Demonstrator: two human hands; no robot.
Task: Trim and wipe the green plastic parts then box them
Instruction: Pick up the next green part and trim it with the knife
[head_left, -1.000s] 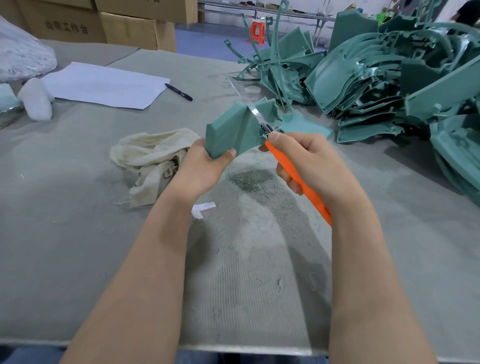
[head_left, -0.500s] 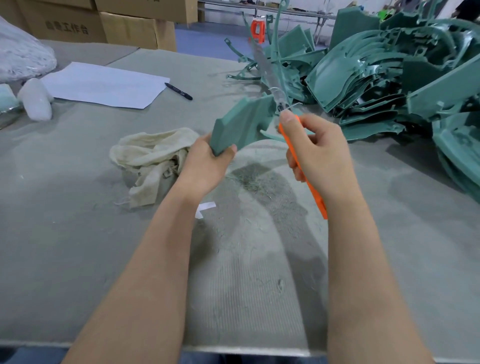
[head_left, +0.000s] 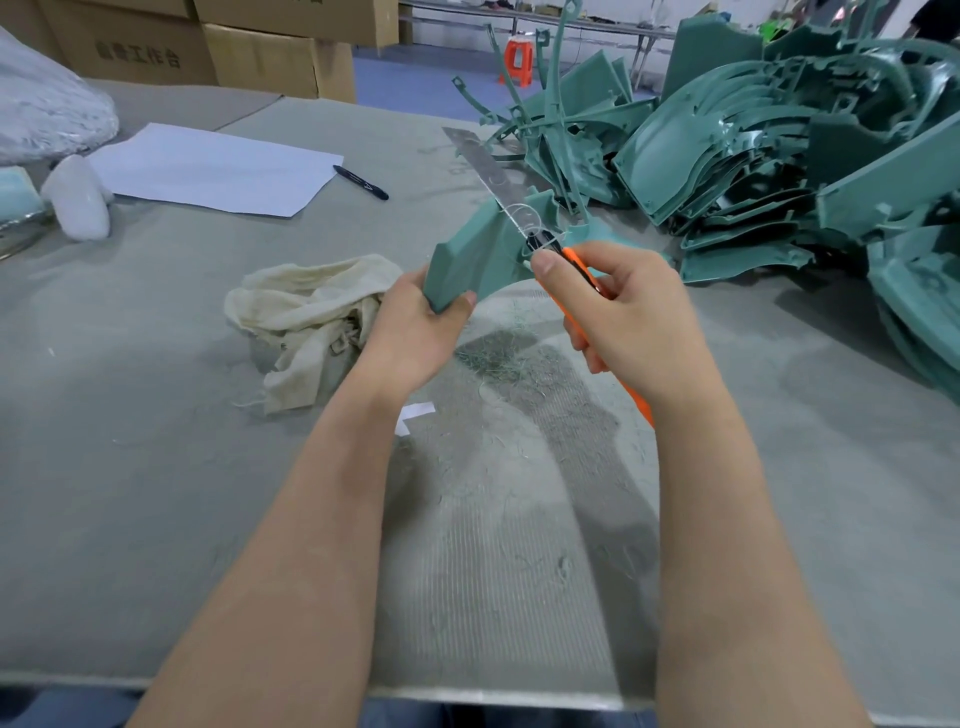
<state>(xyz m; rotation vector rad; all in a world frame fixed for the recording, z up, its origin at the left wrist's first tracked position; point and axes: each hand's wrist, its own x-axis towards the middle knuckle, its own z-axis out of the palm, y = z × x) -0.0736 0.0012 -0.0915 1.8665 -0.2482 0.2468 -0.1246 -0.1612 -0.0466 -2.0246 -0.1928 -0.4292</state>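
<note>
The left grip (head_left: 415, 327) pinches the curved green plastic part (head_left: 467, 254) by its six-o'clock end, above the grey worktop (head_left: 156, 467). The right grip (head_left: 628, 317) wraps an orange-handled utility knife (head_left: 493, 176), blade pointing eleven o'clock. The part looks light, stiff and slick: hold its thick end.
</note>
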